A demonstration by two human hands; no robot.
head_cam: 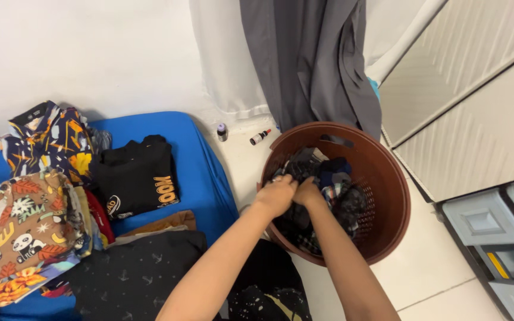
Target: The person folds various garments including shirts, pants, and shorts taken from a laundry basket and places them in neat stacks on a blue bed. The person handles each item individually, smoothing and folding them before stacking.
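Floor basket [388, 178]: dark, seemingly crumpled clothes [328, 178]

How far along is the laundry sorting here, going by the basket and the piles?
Looks done: folded clothes lie on the blue mattress, among them a black shirt and a panda-print garment. In hand: the left hand and right hand are both down in the brown laundry basket, gripping dark clothes. Left: the basket holds a heap of dark garments.

Both hands, left hand [276, 195] and right hand [308, 191], inside the basket [395, 196], on clothes [334, 190]; mattress [200, 178] left of basket. Two bottles [240, 134] and curtain [313, 59] behind it; drawers [501, 238] to its right.
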